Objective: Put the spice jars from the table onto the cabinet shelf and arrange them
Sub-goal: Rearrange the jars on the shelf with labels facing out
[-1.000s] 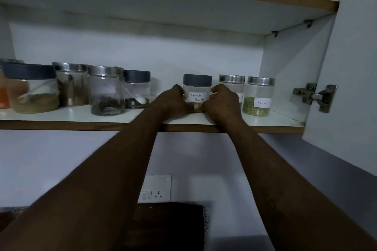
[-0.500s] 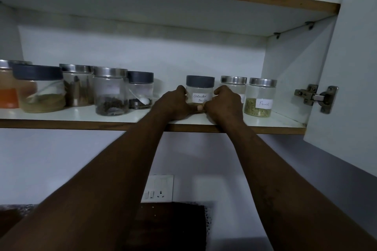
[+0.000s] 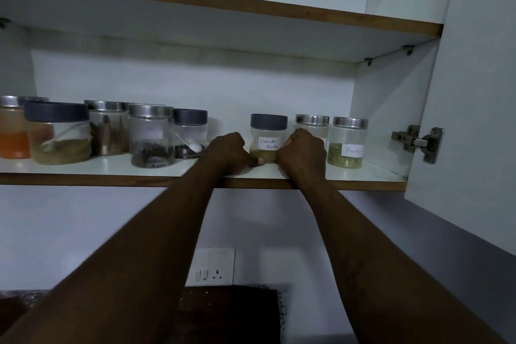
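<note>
The left hand (image 3: 227, 152) and right hand (image 3: 303, 152) grip the coriander powder jar (image 3: 268, 134) low at its base, apparently to square its label forward on the cabinet shelf (image 3: 111, 168).

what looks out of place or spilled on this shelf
Nothing spilled or tipped; every jar stands upright on the shelf. The left jars are bunched, some behind others, unlike the row beside the coriander powder jar.

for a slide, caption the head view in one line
Left hand and right hand hold the coriander powder jar on the cabinet shelf.
</note>
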`<state>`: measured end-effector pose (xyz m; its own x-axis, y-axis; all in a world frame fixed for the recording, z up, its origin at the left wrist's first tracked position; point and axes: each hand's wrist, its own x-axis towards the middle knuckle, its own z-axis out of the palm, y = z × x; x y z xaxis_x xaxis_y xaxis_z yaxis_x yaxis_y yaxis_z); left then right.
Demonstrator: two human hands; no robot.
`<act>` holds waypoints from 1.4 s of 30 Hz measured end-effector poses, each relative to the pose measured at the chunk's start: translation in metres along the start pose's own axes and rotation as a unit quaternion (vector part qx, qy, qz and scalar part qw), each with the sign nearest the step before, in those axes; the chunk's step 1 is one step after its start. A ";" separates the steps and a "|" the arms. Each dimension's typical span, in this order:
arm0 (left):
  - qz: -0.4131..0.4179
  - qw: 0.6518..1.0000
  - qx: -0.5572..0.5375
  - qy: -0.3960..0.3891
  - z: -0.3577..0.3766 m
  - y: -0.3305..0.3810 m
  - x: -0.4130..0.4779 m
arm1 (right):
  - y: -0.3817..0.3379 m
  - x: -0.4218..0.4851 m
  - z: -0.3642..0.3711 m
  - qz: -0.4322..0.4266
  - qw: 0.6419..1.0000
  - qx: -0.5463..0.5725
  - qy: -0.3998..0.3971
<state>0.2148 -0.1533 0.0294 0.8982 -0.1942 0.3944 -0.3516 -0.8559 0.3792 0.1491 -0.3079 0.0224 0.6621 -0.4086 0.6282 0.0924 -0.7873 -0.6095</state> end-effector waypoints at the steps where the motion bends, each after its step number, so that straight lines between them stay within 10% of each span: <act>1: 0.001 1.000 0.010 0.005 -0.003 -0.002 -0.004 | 0.002 0.001 -0.001 0.003 1.000 0.001 -0.004; 17: -0.127 0.968 -0.023 0.213 -0.044 -0.067 -0.071 | -0.014 -0.038 -0.001 -0.158 0.975 0.004 -0.157; 33: -0.187 0.969 -0.135 0.089 -0.051 -0.079 -0.019 | -0.057 -0.008 0.045 -0.117 0.957 -0.064 -0.257; 42: -0.051 0.958 -0.279 -0.048 -0.042 -0.072 -0.002 | -0.049 -0.005 0.046 -0.065 0.977 -0.011 -0.201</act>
<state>0.2274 -0.0708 0.0367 0.9464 -0.1894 0.2617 -0.3220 -0.4886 0.8109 0.1754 -0.2459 0.0273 0.8847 -0.0940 0.4566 0.1823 -0.8318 -0.5243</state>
